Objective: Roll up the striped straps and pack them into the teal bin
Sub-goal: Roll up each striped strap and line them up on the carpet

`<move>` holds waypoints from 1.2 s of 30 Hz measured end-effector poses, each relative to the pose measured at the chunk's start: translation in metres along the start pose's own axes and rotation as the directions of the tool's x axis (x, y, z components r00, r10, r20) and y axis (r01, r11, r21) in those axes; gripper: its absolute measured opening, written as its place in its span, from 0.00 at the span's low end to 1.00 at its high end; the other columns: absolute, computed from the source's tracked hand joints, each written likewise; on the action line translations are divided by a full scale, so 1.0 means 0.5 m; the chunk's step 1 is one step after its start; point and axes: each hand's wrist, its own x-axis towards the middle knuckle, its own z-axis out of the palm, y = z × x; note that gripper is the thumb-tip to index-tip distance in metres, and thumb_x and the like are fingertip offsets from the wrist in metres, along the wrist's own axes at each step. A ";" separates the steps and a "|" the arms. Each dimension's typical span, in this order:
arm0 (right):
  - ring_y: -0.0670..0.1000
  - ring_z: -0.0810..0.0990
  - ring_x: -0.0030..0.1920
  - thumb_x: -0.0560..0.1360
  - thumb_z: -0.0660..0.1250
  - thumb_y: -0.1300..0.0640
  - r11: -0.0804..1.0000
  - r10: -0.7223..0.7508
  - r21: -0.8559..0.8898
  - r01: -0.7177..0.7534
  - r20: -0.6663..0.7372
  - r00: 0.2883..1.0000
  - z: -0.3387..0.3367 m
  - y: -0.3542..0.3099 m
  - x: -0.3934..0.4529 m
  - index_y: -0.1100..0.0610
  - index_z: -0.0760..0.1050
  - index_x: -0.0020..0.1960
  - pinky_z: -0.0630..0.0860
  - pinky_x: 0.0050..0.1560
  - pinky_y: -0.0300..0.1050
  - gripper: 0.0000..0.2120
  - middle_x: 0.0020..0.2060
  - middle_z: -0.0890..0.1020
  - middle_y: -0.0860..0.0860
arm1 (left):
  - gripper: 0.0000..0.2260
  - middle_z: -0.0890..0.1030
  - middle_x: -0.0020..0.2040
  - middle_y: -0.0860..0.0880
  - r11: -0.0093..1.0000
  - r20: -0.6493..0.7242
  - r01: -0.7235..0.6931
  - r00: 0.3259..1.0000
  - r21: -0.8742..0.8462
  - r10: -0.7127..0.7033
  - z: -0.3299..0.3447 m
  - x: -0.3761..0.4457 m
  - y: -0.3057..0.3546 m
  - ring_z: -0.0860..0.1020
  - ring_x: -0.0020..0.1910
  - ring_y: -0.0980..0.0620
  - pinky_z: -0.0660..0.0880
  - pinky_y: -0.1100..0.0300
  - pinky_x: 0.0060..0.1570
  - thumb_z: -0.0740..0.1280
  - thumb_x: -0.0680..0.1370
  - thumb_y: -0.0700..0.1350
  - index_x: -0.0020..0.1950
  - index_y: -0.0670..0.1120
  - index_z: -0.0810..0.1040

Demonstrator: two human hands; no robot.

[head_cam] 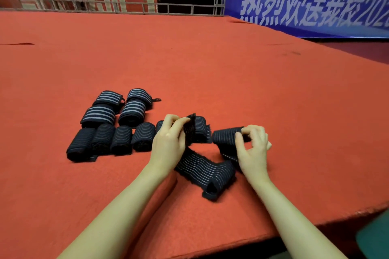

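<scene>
A loose black strap with thin grey stripes lies across the red surface between my hands. My left hand pinches one upright end of it near a rolled strap. My right hand grips a rolled part of the strap on the right. Several rolled striped straps sit in rows to the left. A teal shape, perhaps the bin, shows at the bottom right corner below the table edge.
The red felt-covered table stretches far back and to both sides. Its front edge runs diagonally at the lower right. A metal truss, a red banner and a blue banner stand behind the table.
</scene>
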 end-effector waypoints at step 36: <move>0.47 0.72 0.49 0.73 0.66 0.49 0.871 -0.443 -0.028 0.490 0.389 0.808 -0.064 0.052 -0.012 0.46 0.82 0.43 0.55 0.49 0.46 0.06 0.45 0.76 0.43 | 0.29 0.71 0.51 0.47 0.850 0.694 -0.511 0.660 0.133 0.288 0.073 0.000 0.009 0.67 0.46 0.45 0.63 0.53 0.43 0.52 0.74 0.37 0.69 0.61 0.70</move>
